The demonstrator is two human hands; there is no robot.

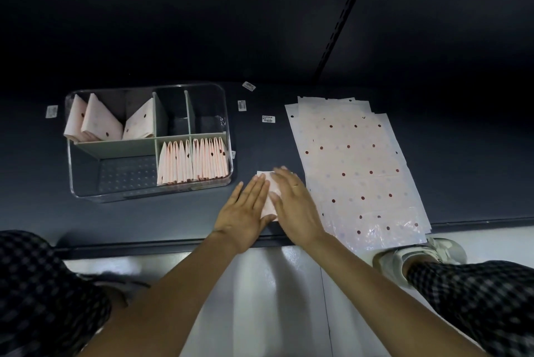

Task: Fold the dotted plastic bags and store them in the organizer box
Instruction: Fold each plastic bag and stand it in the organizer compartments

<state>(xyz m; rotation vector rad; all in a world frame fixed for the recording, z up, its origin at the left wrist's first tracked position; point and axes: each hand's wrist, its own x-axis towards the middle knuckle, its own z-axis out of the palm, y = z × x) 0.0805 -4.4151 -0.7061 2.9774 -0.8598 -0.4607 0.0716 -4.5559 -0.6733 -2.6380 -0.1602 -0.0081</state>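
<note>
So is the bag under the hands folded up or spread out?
Folded. Both hands press a small pink bag, far smaller than the flat bags beside it.

A dark, low table (pixel 202 220) carries everything, its near edge running along the pale floor (pixel 289 284). At about ten o'clock on the top stands a clear box (pixel 86 192) with green dividers. At about two to four o'clock lies a flat stack of dotted bags (pixel 355 165), its near end overhanging the table edge. Between the two, toward six o'clock, a small folded bag (pixel 270 203) lies flat on the top. Small white labels rest on the surface: one (pixel 51 111) at nine o'clock left of the box, three more (pixel 242 105) around twelve o'clock.
</note>
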